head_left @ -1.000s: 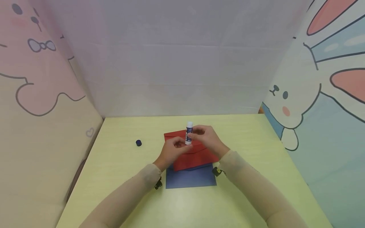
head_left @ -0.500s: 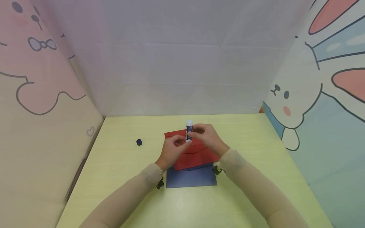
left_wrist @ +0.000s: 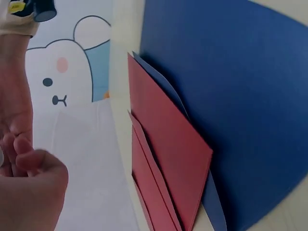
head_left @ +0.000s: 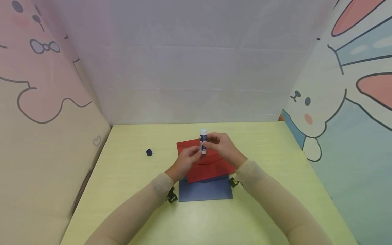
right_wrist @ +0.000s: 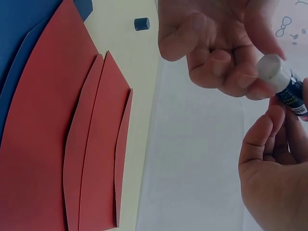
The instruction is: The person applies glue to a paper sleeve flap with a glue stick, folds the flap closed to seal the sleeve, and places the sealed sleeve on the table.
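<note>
Desk [head_left: 196,221]: pale yellow top, running from below the forearms back to a plain wall.
Sleeves: a light sleeve [head_left: 134,207] covers each arm, both reaching in from the near side.
Blue envelope [head_left: 205,191]: nearest paper, flat, partly under the red one; thin and likely easy to crease, so best lifted by an edge.
Red envelope [head_left: 211,173]: lies askew over the blue, below the hands, its flaps standing slightly raised.
Left hand [head_left: 183,161]: thumb and fingers bent in, pinching at the white base; how firmly, I cannot tell.
Glue stick [head_left: 201,139]: held roughly upright above the red envelope, white end up. It should be light and stiff, its smooth barrel perhaps a little slippery; grip the printed middle, turn the base, and keep skin off the upper end, which is probably tacky.
Right hand [head_left: 223,146]: fingers and thumb clamped on the dark barrel from the right.
Cap [head_left: 149,152]: small, dark blue, on the desk well to the left; a fingertip pinch suits it.
Wall [head_left: 196,68]: pale backdrop behind, cartoon animals at both sides.
</note>
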Action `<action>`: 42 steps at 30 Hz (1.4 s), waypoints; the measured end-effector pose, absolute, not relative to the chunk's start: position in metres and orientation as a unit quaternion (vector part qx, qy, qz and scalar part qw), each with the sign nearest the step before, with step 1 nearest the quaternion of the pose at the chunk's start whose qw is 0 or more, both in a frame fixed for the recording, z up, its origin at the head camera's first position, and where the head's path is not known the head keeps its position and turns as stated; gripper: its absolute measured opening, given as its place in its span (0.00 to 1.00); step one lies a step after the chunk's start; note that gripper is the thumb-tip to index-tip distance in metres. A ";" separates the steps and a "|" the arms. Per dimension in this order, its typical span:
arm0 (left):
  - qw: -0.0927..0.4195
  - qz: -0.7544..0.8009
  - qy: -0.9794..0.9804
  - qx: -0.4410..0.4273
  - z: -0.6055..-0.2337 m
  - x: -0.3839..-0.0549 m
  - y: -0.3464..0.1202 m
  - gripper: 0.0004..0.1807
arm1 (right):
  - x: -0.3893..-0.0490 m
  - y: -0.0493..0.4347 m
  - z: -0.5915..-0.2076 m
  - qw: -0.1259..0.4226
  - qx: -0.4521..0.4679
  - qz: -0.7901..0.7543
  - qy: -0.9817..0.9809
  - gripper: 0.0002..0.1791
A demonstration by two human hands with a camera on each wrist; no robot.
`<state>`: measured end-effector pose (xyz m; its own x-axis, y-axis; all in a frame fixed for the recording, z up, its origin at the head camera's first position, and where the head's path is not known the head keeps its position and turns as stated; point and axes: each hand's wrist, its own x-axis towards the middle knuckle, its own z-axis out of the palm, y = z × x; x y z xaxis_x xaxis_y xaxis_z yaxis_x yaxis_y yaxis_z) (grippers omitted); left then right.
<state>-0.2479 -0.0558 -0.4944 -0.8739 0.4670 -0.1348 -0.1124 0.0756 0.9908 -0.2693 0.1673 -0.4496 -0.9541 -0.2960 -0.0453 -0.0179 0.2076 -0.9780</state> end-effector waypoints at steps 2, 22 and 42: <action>0.246 0.682 0.678 0.122 -0.494 -0.248 -0.056 0.27 | -0.269 0.167 -0.449 0.113 -0.104 -0.622 0.768 0.19; -0.012 0.591 0.801 0.089 -0.487 -0.233 -0.033 0.15 | -0.270 0.168 -0.453 0.087 -0.121 -0.600 0.786 0.16; 0.166 0.629 0.746 0.141 -0.484 -0.244 -0.043 0.17 | -0.270 0.168 -0.454 0.096 -0.135 -0.600 0.783 0.16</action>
